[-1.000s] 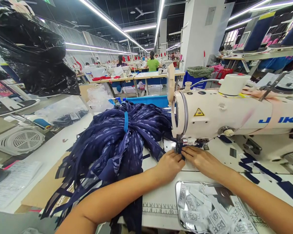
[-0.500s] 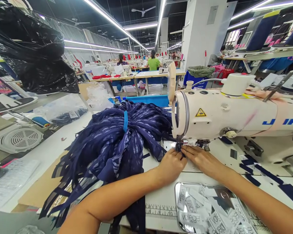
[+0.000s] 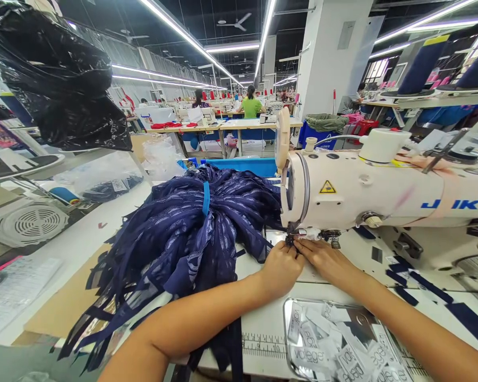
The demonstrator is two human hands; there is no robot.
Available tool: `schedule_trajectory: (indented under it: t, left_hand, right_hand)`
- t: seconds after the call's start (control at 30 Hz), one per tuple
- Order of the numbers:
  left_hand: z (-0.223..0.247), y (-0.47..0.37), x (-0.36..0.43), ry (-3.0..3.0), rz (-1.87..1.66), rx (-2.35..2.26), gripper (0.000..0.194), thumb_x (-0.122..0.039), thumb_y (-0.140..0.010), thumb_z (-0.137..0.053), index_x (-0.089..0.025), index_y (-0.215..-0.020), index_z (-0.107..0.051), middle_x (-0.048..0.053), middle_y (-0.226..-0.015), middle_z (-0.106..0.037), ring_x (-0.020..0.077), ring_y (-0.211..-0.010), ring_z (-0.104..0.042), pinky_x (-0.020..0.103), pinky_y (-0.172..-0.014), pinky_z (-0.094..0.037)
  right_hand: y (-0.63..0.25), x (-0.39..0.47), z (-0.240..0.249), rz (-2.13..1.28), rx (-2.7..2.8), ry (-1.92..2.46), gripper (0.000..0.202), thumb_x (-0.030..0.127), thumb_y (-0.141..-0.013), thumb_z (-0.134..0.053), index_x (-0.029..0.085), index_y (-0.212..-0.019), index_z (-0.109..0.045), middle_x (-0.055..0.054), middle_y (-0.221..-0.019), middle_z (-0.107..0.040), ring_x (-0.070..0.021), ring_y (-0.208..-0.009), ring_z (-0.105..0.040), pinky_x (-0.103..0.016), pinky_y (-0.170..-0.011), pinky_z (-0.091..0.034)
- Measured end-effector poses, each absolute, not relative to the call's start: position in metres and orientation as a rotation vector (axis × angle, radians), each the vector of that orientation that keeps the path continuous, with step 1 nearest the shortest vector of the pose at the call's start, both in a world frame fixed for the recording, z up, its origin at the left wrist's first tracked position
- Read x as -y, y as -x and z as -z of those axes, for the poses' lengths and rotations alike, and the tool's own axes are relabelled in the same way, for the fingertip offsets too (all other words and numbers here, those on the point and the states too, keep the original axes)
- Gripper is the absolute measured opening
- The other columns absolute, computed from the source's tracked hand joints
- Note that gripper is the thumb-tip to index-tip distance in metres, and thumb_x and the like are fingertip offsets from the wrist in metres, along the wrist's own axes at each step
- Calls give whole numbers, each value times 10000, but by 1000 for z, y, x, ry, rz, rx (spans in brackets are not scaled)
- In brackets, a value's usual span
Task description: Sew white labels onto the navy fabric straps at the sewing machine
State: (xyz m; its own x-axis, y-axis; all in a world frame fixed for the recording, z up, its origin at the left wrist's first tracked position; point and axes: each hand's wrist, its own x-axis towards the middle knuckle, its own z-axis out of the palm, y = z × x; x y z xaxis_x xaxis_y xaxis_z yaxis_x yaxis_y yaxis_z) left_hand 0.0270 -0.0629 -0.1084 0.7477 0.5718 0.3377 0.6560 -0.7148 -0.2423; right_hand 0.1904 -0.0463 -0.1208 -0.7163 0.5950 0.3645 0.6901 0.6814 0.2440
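Note:
At the sewing machine (image 3: 330, 185), both my hands meet under the needle area. My left hand (image 3: 283, 268) is closed, its curled fingers pinching a small piece of navy fabric (image 3: 290, 240) at the presser foot. From the other side my right hand (image 3: 322, 260) reaches in, its fingers close together and their tips on the same fabric; its thumb is hidden. Most of that piece is covered by my fingers. Left of the machine lies a large bundle of navy lace garment pieces (image 3: 175, 228), gathered by a blue tie (image 3: 206, 198).
A clear-lidded tin (image 3: 287, 339) of printed labels lies before my right forearm. Navy scraps (image 3: 432, 284) are scattered right, beneath the machine arm. A measuring scale (image 3: 263, 346) runs along the table front. A black plastic bag (image 3: 63, 79) hangs upper left. People work farther back.
The view has shifted slightly. Both hands stay at the presser foot with almost the same grip, and the visible bit of navy fabric between them looks a little smaller.

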Motion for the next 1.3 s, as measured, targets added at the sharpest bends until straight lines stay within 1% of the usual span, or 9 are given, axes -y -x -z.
schedule_trajectory:
  t: [0.13,0.3,0.5,0.63,0.7,0.8,0.9,1.1,1.3]
  left_hand:
    - [108,-28,63,2573,370,943,126,-94,-771,-462,-79,-808,-582,107,-735,-641,186,-705,-605,343,-759,-439]
    - [108,-27,62,2536,401,943,134,-82,-778,-449,-72,-785,-582,100,-714,-639,182,-687,-602,342,-784,-437]
    - [107,-22,60,2553,384,905,141,-72,-790,-434,-72,-821,-571,94,-749,-645,179,-716,-603,344,-833,-425]
    - [100,-4,56,2682,372,843,141,-92,-807,-437,-115,-838,-573,79,-891,-661,178,-835,-603,414,-968,-331]
    - [95,8,53,2772,371,837,156,-95,-814,-434,-136,-862,-576,66,-982,-654,174,-910,-590,445,-1007,-278]
    - [89,20,48,2875,382,886,195,-75,-806,-436,-154,-910,-581,45,-1031,-648,173,-992,-565,488,-1030,-222]
    - [88,25,46,2914,388,919,249,-82,-806,-433,-156,-998,-572,51,-1060,-638,198,-1070,-524,529,-1037,-170]
    - [92,23,52,2856,341,945,301,-130,-849,-392,-160,-1111,-537,78,-1156,-585,220,-1136,-471,544,-1048,-129]
    - [95,23,57,2824,186,964,351,-132,-827,-410,-133,-1168,-493,111,-1251,-505,248,-1180,-425,553,-1037,-168]
  right_hand:
    - [-189,45,119,511,2635,1056,490,-31,-699,-393,104,-1143,-549,-130,-1103,-609,-219,-938,-589,-344,-757,-523]
    - [-189,46,113,559,2624,1081,475,-15,-691,-422,113,-1128,-559,-105,-1044,-640,-202,-810,-608,-300,-654,-526]
    - [-191,40,109,507,2605,970,384,40,-756,-397,92,-1086,-587,-122,-1039,-642,-207,-864,-614,-327,-728,-511]
    - [-197,42,102,356,2590,965,306,170,-824,-401,146,-1026,-631,-97,-949,-669,-206,-822,-624,-345,-719,-508]
    - [-199,48,100,269,2606,958,291,227,-835,-415,165,-1016,-635,-94,-1000,-649,-202,-872,-610,-344,-753,-500]
    - [-198,57,102,209,2631,947,313,278,-839,-435,171,-1085,-597,-105,-1105,-590,-224,-978,-559,-361,-795,-486]
    - [-194,61,107,244,2632,934,342,301,-842,-444,140,-1116,-571,-127,-1099,-574,-259,-988,-534,-392,-783,-486]
    - [-191,60,112,324,2602,932,339,283,-845,-437,119,-1118,-553,-140,-1094,-565,-261,-958,-530,-410,-763,-489]
    - [-189,61,113,387,2575,925,337,287,-846,-437,105,-1105,-555,-146,-1081,-576,-260,-968,-527,-412,-779,-483]
